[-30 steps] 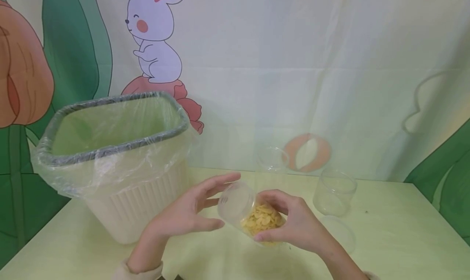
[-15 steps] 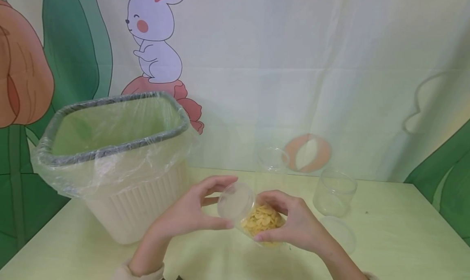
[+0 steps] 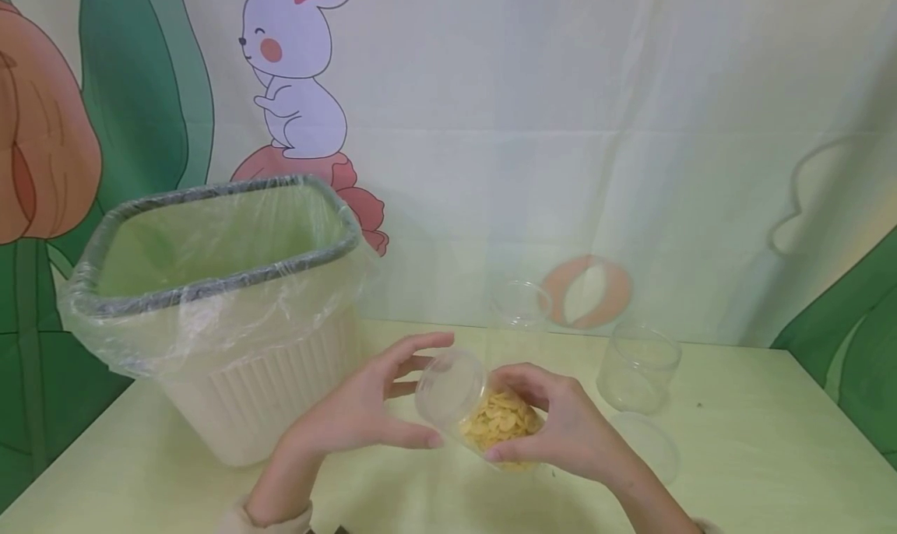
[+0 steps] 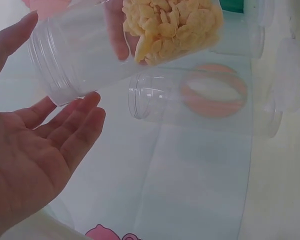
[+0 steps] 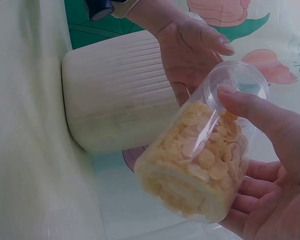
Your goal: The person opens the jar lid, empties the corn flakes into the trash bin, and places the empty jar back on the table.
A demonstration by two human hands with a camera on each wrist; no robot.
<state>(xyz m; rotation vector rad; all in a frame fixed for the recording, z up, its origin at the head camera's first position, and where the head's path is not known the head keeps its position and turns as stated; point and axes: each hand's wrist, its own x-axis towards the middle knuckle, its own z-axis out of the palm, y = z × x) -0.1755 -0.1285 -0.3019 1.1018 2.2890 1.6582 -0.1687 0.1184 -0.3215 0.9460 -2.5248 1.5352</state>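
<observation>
A clear plastic jar [image 5: 195, 155], partly filled with yellow cornflakes [image 3: 503, 419], is tilted with its round, capped-looking end [image 3: 451, 388] toward the left. My right hand [image 3: 561, 425] grips its body, thumb on the near side and fingers on the far side. My left hand [image 3: 353, 409] is spread around the tilted end, its thumb below and fingers above. In the left wrist view, the left fingers [image 4: 80, 125] lie close by the jar's ridged rim, curled round nothing.
A cream waste bin [image 3: 259, 394] with a clear bag over its grey rim stands at left. Two clear jars, one at the back [image 3: 520, 304] and one at right [image 3: 639, 367], stand on the table. A clear round lid [image 3: 652, 448] lies near my right forearm.
My left thumb came in toward the jar's end, then drew back slightly as the fingers spread again. The jar and my right hand have stayed put.
</observation>
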